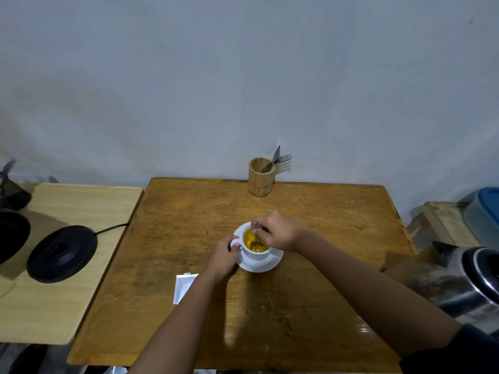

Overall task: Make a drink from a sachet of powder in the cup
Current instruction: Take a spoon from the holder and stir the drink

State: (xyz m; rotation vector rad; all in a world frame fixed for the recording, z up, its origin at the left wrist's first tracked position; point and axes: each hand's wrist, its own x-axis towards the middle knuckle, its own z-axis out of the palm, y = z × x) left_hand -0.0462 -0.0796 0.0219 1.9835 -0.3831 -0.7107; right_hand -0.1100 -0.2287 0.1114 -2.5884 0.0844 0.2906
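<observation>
Forearms reach in from the near edge of the wooden bench, and everything that matters sits between their ends. Far left, on a paler side table, a black kettle base lies well apart from the work. Next comes the white sachet, flat on the bench beside the left forearm, apparently emptied. The left hand is curled around the handle of the white cup, steadying it on its saucer. The cup, near the bench's middle, holds yellow-orange liquid. Over its rim the right hand pinches the top of a spoon, whose stem slants down leftward into the drink. Stirring looks to be the step in hand; the spoon's circle is bounded by the cup wall. Open bench surrounds the saucer. At far right a steel kettle stands close by the right forearm, and a wooden cutlery holder stands back by the wall.
</observation>
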